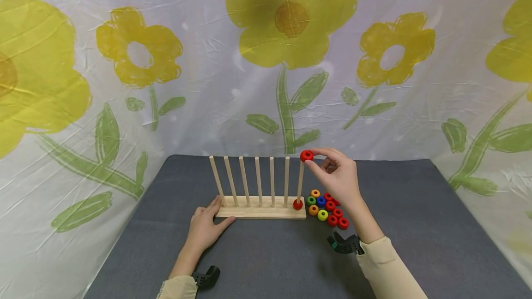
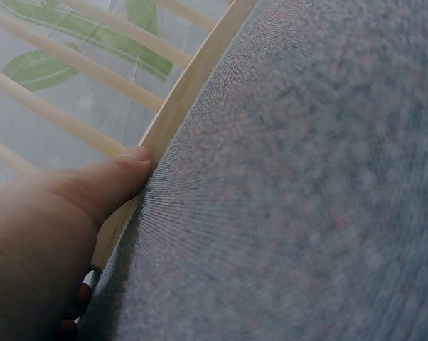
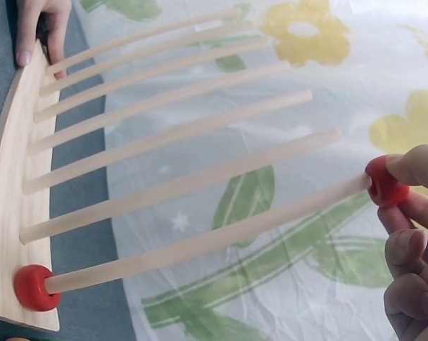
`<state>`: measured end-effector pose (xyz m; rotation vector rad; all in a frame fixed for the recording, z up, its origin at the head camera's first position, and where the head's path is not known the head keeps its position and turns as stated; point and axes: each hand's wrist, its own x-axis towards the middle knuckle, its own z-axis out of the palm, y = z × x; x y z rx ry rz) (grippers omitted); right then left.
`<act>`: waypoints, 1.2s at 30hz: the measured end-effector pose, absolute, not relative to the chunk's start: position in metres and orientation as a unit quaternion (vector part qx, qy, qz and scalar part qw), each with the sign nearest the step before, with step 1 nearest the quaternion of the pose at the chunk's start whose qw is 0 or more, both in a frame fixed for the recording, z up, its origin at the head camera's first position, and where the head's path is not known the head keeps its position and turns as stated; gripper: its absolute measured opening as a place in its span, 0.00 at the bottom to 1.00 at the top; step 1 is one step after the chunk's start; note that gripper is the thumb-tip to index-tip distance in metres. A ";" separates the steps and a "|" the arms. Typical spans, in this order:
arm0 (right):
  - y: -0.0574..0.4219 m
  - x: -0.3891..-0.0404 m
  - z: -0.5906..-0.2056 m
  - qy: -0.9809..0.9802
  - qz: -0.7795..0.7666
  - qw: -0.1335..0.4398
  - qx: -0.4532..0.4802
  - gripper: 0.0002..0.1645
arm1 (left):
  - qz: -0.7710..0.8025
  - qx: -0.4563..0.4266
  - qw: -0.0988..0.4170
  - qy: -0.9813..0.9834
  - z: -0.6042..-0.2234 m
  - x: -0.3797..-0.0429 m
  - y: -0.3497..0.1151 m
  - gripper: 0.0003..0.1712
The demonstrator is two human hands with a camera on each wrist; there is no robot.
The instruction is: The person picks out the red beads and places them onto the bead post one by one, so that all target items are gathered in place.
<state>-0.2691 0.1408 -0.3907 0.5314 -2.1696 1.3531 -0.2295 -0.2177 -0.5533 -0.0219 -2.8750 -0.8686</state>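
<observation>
A wooden base (image 1: 266,213) carries several upright dowels. My right hand (image 1: 337,176) pinches a red ring (image 1: 306,155) at the top of the rightmost dowel (image 1: 300,181); the wrist view shows the ring (image 3: 383,182) threaded on the dowel's tip (image 3: 352,186). Another red ring (image 1: 297,204) sits at that dowel's foot (image 3: 36,287). My left hand (image 1: 206,226) rests flat on the mat, fingers straight against the base's left end (image 2: 168,117), thumb (image 2: 107,181) touching its front edge.
Several loose rings (image 1: 326,208), red, orange, green, blue and yellow, lie on the grey mat (image 1: 266,253) right of the base. A flowered sheet (image 1: 266,59) hangs behind and at both sides. The other dowels (image 1: 257,186) are bare.
</observation>
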 end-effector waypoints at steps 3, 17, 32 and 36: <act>0.140 -0.269 -0.390 -0.802 0.501 0.259 0.196 0.16 | -0.288 -0.005 0.069 -0.955 -0.554 -0.229 -0.218 0.51; 0.137 -0.273 -0.394 -0.804 0.503 0.249 0.198 0.16 | -0.292 -0.005 0.071 -0.954 -0.552 -0.229 -0.216 0.50; 0.137 -0.272 -0.396 -0.808 0.512 0.225 0.185 0.16 | -0.289 -0.007 0.069 -0.955 -0.552 -0.230 -0.217 0.51; 0.137 -0.271 -0.396 -0.810 0.510 0.223 0.185 0.15 | -0.290 -0.007 0.067 -0.955 -0.552 -0.229 -0.217 0.51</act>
